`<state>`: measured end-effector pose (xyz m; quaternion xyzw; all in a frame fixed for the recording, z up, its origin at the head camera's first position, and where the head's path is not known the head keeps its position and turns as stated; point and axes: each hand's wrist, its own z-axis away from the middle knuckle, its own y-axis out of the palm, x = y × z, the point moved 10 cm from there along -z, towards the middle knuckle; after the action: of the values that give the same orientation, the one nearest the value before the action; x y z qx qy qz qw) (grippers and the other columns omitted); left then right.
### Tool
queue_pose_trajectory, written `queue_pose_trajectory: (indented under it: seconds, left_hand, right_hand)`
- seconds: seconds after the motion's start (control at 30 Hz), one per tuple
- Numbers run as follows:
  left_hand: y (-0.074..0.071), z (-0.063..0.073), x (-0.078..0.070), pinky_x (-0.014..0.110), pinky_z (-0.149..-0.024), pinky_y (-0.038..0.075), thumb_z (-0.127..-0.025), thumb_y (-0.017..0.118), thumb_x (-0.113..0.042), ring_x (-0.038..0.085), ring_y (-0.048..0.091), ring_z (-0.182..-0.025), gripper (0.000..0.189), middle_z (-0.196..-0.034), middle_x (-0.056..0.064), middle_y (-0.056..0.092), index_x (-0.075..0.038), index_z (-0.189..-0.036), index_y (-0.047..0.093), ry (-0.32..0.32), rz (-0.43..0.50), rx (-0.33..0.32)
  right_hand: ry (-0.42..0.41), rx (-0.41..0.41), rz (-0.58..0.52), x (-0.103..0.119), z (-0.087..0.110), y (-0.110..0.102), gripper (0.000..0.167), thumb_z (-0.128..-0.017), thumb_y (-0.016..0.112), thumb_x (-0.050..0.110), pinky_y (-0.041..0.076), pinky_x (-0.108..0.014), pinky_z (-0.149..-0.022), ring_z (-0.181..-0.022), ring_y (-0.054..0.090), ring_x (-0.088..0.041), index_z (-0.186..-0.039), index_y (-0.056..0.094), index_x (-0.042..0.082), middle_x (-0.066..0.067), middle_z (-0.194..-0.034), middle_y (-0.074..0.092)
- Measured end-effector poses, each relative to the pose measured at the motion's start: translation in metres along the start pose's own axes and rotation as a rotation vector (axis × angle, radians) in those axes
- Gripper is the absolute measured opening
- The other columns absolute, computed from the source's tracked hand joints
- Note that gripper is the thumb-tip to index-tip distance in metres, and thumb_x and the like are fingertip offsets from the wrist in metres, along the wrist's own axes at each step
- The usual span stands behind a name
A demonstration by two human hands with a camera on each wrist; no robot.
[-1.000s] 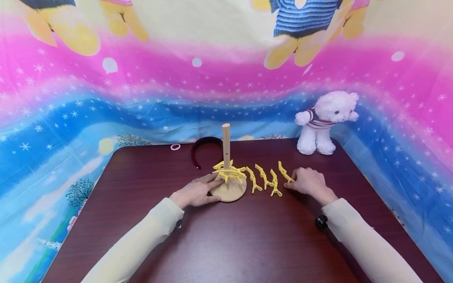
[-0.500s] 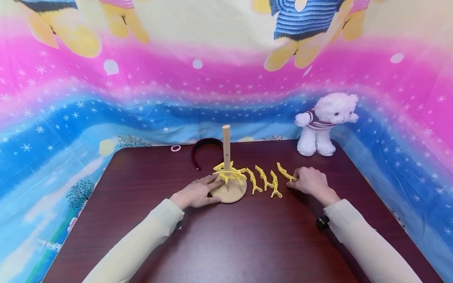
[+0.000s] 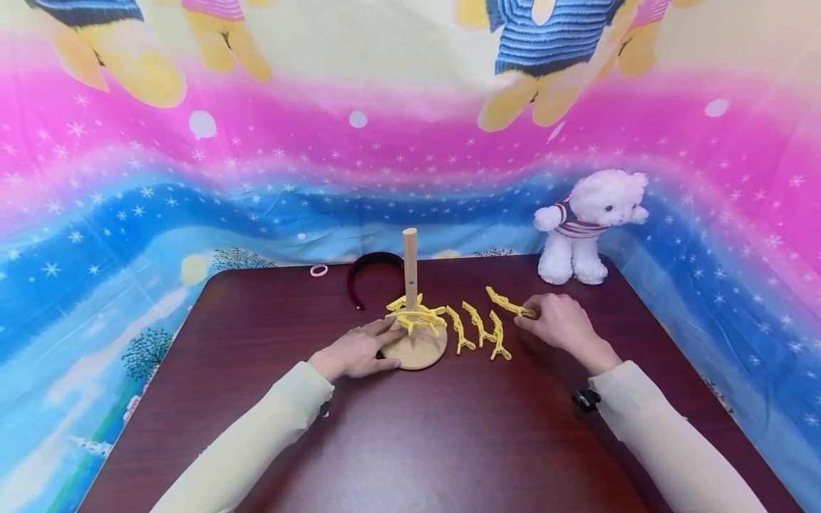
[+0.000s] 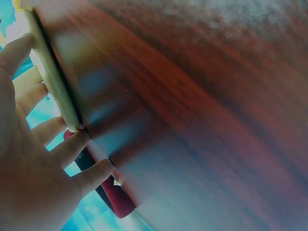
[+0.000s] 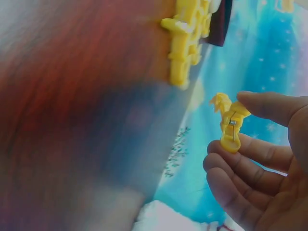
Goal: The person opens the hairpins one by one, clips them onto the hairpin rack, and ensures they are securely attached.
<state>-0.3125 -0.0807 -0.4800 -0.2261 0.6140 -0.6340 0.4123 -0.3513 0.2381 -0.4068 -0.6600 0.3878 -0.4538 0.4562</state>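
Observation:
With fingers extended, my left hand [image 3: 355, 350] rests on the left rim of the round wooden base [image 3: 417, 356] of a stand with an upright post [image 3: 410, 263]. Several yellow clips [image 3: 420, 317] lie on that base around the post. My right hand [image 3: 564, 331] pinches the spring end of a toothed yellow hair clip [image 3: 503, 302] between thumb and fingers. Its small metal spring [image 5: 233, 122] shows in the right wrist view, and its toothed end points away to the left. Three matching hair clips [image 3: 477, 324] lie side by side between the base and my right hand.
Behind the post, a dark red headband [image 3: 353, 281] is partly hidden. A pink ring [image 3: 318, 271] lies near the back edge of the brown table [image 3: 410, 434]. At the back right stands a white teddy bear [image 3: 573, 263]. A patterned cloth [image 3: 288, 206] surrounds the table.
The hair clip in my right hand has swung its toothed end leftward, and that hand has shifted slightly. My left hand stays in place on the base.

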Motion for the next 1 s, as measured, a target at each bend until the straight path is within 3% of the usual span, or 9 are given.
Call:
queue_pose_trajectory:
  seconds: [0.17,0.43,1.0]
  left_hand:
    - [0.0,0.0,0.0,0.055,-0.115,0.036,-0.098,0.053,-0.056,0.035,0.033,-0.149,0.069,-0.166,0.011,0.025,-0.026,-0.157,0.034,-0.002,-0.001,0.001]
    - [0.0,0.0,0.0,0.055,-0.114,0.036,-0.098,0.053,-0.057,0.035,0.033,-0.149,0.069,-0.166,0.011,0.024,-0.026,-0.157,0.034,-0.002,-0.003,0.0]
    - [0.0,0.0,0.0,0.055,-0.114,0.037,-0.098,0.053,-0.056,0.035,0.033,-0.149,0.069,-0.166,0.011,0.024,-0.026,-0.157,0.034,0.007,-0.006,-0.007]
  right_hand:
    - [-0.074,-0.044,-0.018,0.022,0.0,-0.011,0.031,-0.082,0.079,0.036,0.053,-0.044,-0.064,-0.073,0.067,-0.023,-0.099,0.078,0.01,-0.005,-0.086,0.076]
    - [-0.156,-0.03,-0.071,0.049,0.002,-0.022,0.031,-0.084,0.079,0.031,0.054,-0.042,-0.072,-0.078,0.071,-0.02,-0.105,0.078,0.008,-0.007,-0.089,0.078]
    - [-0.336,-0.035,-0.09,0.105,0.009,-0.044,0.021,-0.087,0.078,0.025,0.054,-0.034,-0.07,-0.078,0.072,-0.015,-0.105,0.079,0.015,0.004,-0.086,0.077]
